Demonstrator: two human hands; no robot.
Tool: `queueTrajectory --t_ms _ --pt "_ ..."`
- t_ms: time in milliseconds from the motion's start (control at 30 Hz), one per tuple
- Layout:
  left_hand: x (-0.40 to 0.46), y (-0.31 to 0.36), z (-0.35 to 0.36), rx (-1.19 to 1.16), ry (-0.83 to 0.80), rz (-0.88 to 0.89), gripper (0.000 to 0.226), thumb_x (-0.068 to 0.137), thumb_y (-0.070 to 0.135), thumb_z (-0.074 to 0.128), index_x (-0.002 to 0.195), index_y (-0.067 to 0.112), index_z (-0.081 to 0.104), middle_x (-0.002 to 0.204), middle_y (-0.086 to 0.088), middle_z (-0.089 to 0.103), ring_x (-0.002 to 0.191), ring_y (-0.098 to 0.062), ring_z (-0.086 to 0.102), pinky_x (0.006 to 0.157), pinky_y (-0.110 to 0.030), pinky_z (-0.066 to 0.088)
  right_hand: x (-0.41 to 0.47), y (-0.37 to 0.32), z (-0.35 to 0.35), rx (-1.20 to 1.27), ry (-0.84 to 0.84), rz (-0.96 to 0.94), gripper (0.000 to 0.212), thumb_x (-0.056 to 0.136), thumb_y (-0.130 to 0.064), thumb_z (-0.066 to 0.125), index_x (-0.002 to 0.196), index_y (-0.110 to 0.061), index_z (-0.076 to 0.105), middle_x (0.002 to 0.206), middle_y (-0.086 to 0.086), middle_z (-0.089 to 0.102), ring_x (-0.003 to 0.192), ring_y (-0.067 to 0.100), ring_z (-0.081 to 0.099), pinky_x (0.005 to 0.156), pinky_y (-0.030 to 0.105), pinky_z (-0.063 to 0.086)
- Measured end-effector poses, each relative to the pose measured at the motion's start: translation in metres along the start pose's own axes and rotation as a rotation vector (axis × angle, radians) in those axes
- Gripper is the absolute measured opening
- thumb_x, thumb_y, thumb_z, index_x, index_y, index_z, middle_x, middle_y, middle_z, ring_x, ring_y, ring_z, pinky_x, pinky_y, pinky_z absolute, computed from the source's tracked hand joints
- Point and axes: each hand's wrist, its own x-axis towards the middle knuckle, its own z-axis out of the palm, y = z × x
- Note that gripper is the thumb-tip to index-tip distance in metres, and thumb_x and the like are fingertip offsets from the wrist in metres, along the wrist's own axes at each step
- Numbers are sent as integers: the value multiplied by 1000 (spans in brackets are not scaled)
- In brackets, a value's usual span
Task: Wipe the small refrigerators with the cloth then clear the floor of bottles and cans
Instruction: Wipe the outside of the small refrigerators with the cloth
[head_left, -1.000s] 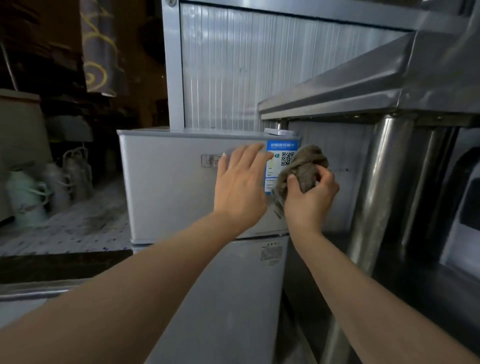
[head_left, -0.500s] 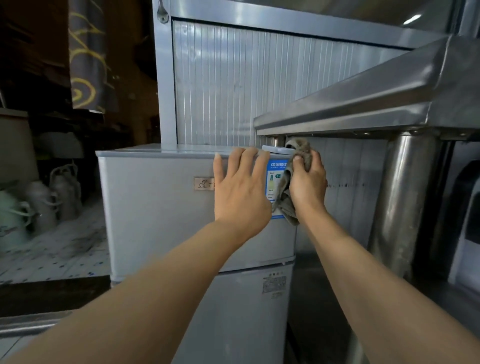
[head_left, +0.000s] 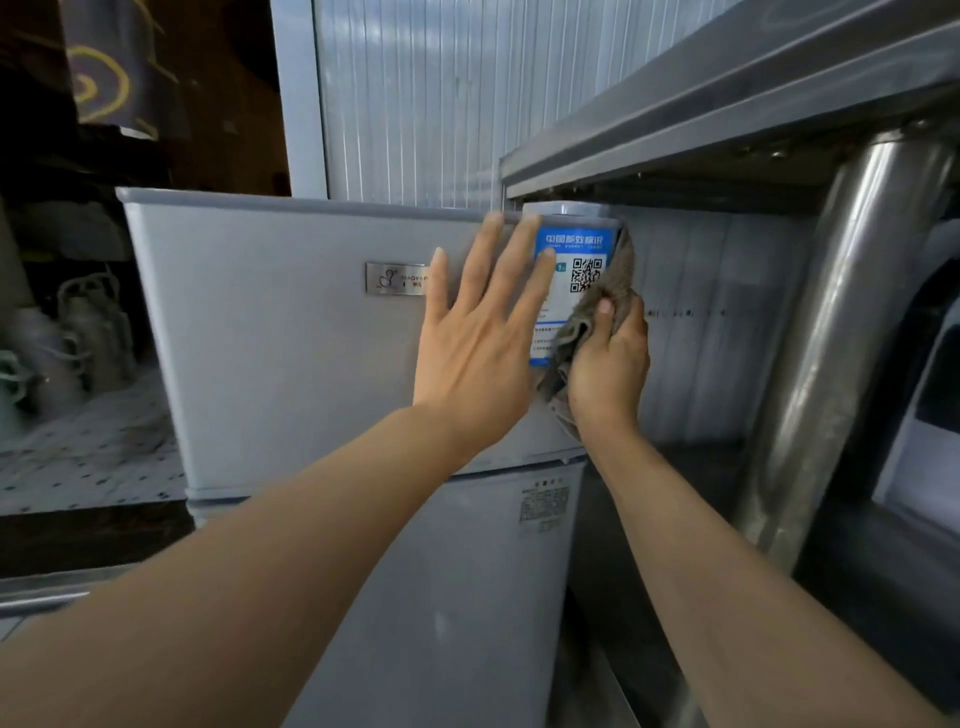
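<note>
The left hand (head_left: 483, 338) lies flat on the upper door of the small refrigerator (head_left: 291, 332), fingers straight and spread, the tips near the top edge and one over the blue label (head_left: 569, 291); half a second ago the fingers were closer together. The right hand (head_left: 610, 364) grips the grey-brown cloth (head_left: 597, 312), fingers curled round it, at the right edge of the door; earlier it was up at the top corner, now it is lower, beside the label, and the QR code shows again. The two hands are just beside each other. The view is nearer to the refrigerator than before. The steel desk (head_left: 727, 114) overhangs on the right, with its round leg (head_left: 831, 338) below; pale jugs (head_left: 78, 332) stand on the floor at left.
</note>
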Motion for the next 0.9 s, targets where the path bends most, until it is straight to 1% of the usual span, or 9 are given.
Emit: queueTrajectory --t_ms 100,167,300,400,467,567,700,767,900 --pt "-35 4 22 68 -53 83 76 76 15 57 146 16 27 158 -6 15 145 -22 6 112 -48 3 -5 5 0 -3 15 -3 34 100 -24 36 127 -9 50 123 14 56 114 29 51 98 37 39" --pt "-51 4 30 81 -59 100 79 71 12 58 145 15 29 157 -5 20 144 -20 9 110 -48 8 -15 16 0 -19 28 28 32 100 -21 36 124 -5 52 121 17 56 113 31 51 92 32 36" --pt "-60 3 33 85 -40 88 82 70 12 58 146 14 28 157 -4 20 144 -19 11 110 -47 8 -56 60 -3 -61 36 -16 34 98 -19 36 117 3 54 113 24 57 106 37 53 89 35 38" --pt "-74 9 39 73 -83 91 73 75 12 45 146 14 28 158 -5 19 144 -19 11 111 -48 8 -57 70 2 -61 67 -8 43 93 -25 33 114 5 55 111 26 57 104 39 53 91 41 39" --pt "-94 12 48 75 -145 149 70 76 12 34 146 14 26 158 -5 18 144 -18 10 112 -47 6 -62 74 2 -70 80 -18 44 92 -25 33 117 5 53 114 26 55 108 37 51 94 36 35" --pt "-122 13 61 128 -196 225 70 78 10 28 148 13 23 158 -2 17 144 -17 8 114 -45 -1 -83 93 1 -31 63 -35 45 93 -25 33 121 5 50 117 24 51 112 33 48 96 25 31" --pt "-136 14 68 121 -174 229 66 81 8 22 147 13 27 156 -2 22 143 -17 14 113 -45 8 -109 130 0 -19 15 25 48 94 -32 30 125 -1 49 120 19 53 113 30 50 99 35 38" --pt "-143 13 70 137 -172 241 65 82 6 21 147 12 25 157 -3 22 144 -19 14 112 -47 8 -130 154 -5 -53 -33 69 45 97 -27 31 131 -3 47 126 18 51 117 28 48 100 25 33" --pt "-167 10 80 152 -206 282 66 81 4 19 147 11 24 156 -3 22 143 -19 13 111 -48 10 -163 183 -10 -84 -27 64 44 94 -14 34 127 13 47 127 30 51 118 34 49 95 -2 18"
